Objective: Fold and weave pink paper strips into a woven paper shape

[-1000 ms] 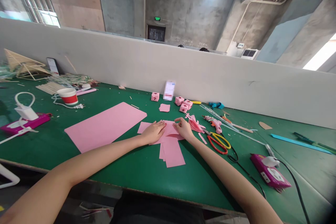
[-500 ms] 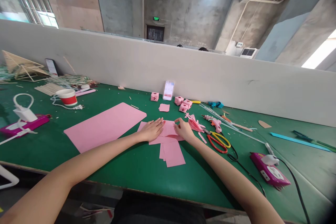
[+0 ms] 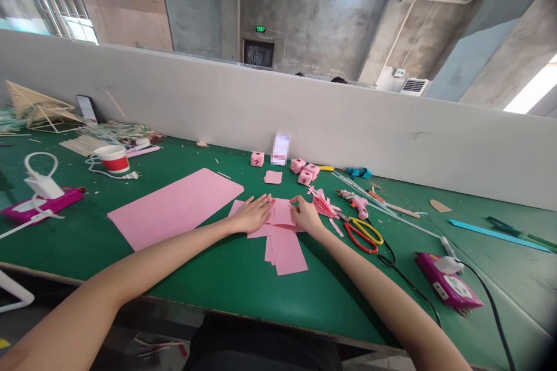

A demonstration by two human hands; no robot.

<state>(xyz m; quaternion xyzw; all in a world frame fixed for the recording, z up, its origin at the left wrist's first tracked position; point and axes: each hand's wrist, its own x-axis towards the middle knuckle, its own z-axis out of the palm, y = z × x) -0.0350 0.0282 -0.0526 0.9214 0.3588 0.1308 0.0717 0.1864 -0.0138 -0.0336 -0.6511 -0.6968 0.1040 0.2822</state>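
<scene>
My left hand lies flat with its fingers stretched over a piece of pink paper, near the middle of the green table. At the right edge of that same piece, my right hand has its fingers curled, thumb and forefinger pinching the paper. The front edge of the piece lifts slightly and shows a dark gap underneath. More pink pieces lie under it, and overlapping pink rectangles stick out toward me. A large pink sheet rests to the left of my hands.
Behind my hands are a small stack of pink squares, several pink paper cubes and a propped phone. Scissors, a pink glue gun and a power strip with cables lie right. A paper cup stands left.
My left hand has slid slightly left on the paper, and its fingers point a little farther forward. The right hand keeps its place at the paper's edge.
</scene>
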